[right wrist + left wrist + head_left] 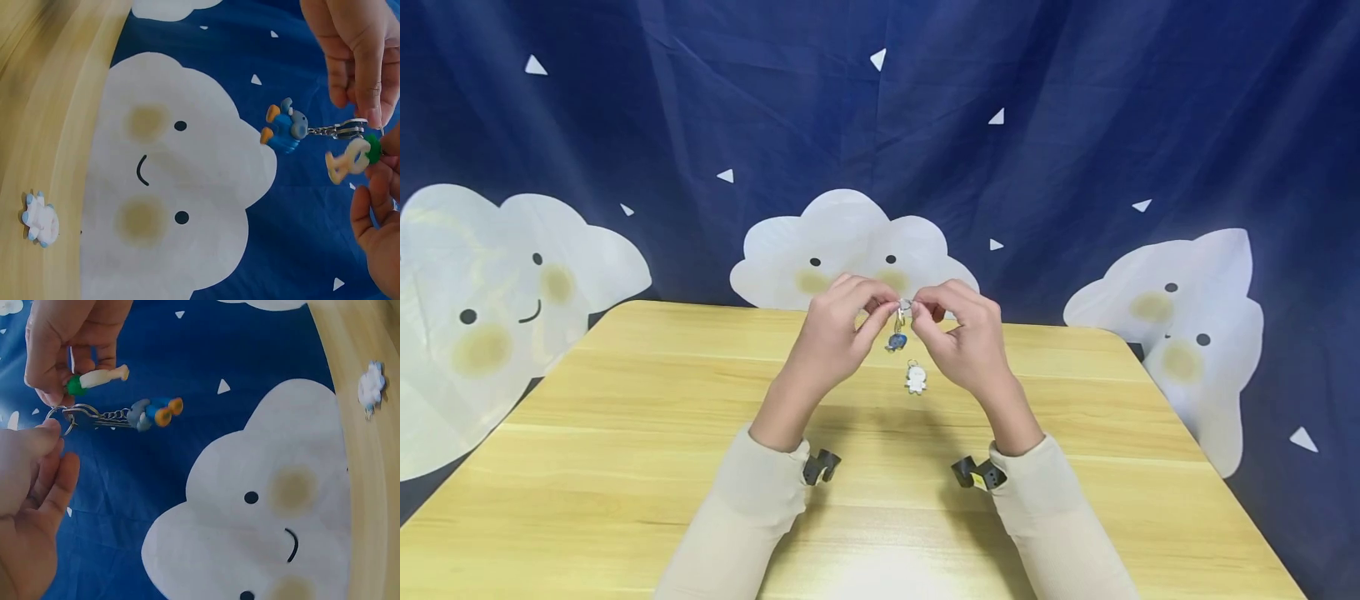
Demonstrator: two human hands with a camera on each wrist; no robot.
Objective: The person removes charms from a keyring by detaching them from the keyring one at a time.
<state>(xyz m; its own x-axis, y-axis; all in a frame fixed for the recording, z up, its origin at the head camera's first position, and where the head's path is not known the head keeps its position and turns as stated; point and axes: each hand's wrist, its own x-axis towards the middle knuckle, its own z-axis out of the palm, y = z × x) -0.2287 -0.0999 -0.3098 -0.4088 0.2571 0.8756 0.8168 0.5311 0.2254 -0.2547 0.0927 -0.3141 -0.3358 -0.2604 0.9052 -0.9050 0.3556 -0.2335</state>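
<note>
1. Left hand: gripping the metal key ring between thumb and finger. Raised off the table, over the middle of its far edge in the head view.
2. Right hand: closed in a pinch at the upper end of the green-topped, cream-bodied figurine charm, right beside the ring. Cannot tell about any grip on the ring itself.
3. Blue-bodied animal charm, grey-headed and orange-footed: hanging below the ring by a chain and metal clasp, between the two hands. Apparently left dangling to keep both sets of fingertips free for the ring.
4. Opposed pinches, one from each side: judged a steadying hold, suited to fine work on small hardware. Probably lifted for a clear sight of the ring.
5. White figurine charm with pale-blue feet: flat on the table, towards the far edge, slightly right of midway between the far corners. Loop end towards that edge, feet towards the near edge. Untouched; presumably set within easy reach, below the hands.
</note>
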